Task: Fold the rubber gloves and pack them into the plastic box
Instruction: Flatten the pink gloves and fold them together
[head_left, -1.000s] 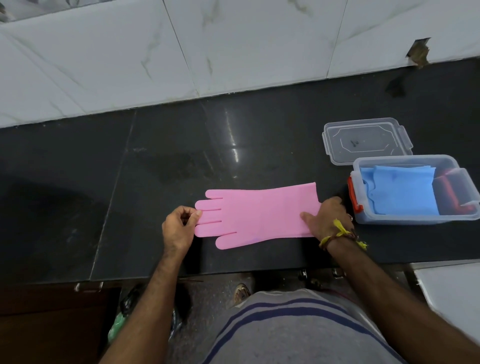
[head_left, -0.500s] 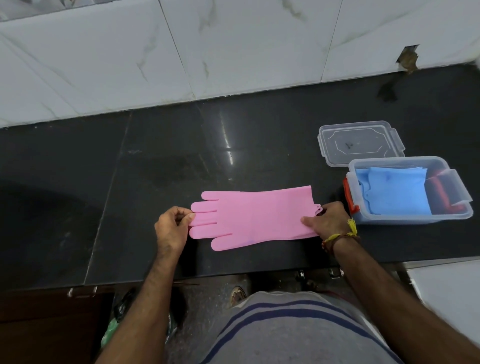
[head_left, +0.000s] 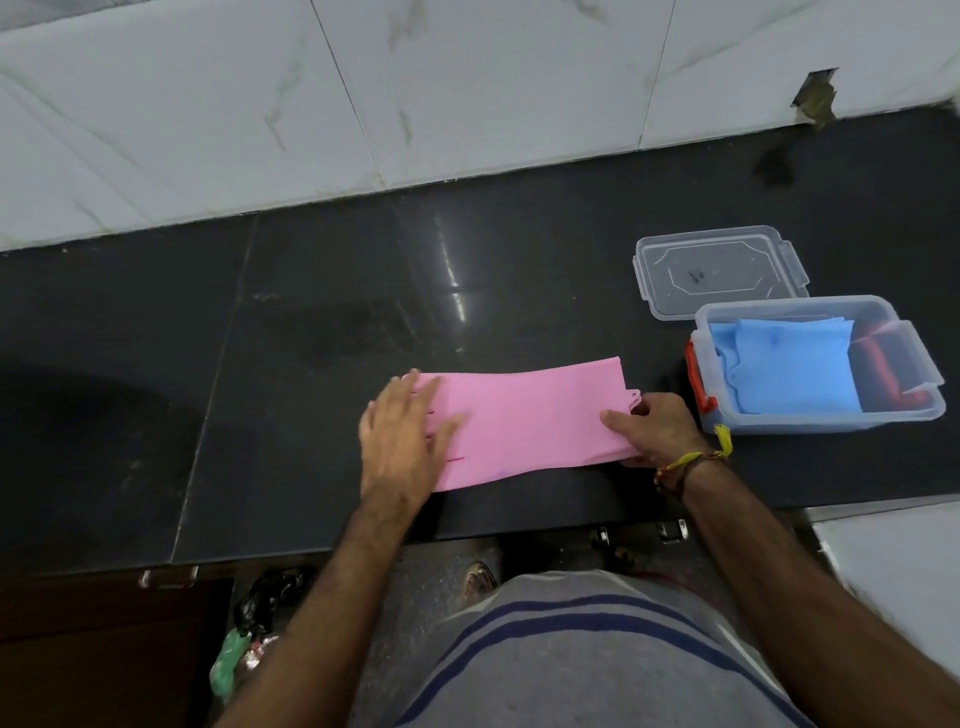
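A pink rubber glove (head_left: 524, 421) lies flat on the black counter (head_left: 311, 364), cuff to the right. My left hand (head_left: 400, 441) rests palm down with fingers spread on the glove's finger end and hides most of its fingers. My right hand (head_left: 654, 428) grips the cuff end, thumb on top. To the right stands the clear plastic box (head_left: 821, 423), open, with a folded blue glove (head_left: 795, 364) inside and something red (head_left: 883, 358) beside it.
The box's clear lid (head_left: 719, 270) lies on the counter just behind the box. A white tiled wall (head_left: 467, 93) runs along the back. The counter's front edge (head_left: 519, 525) is close below the glove. Bare counter stretches to the left.
My left hand let go of its pinch at the glove's fingertips and now lies flat over the glove's fingers. My right hand stays at the cuff.
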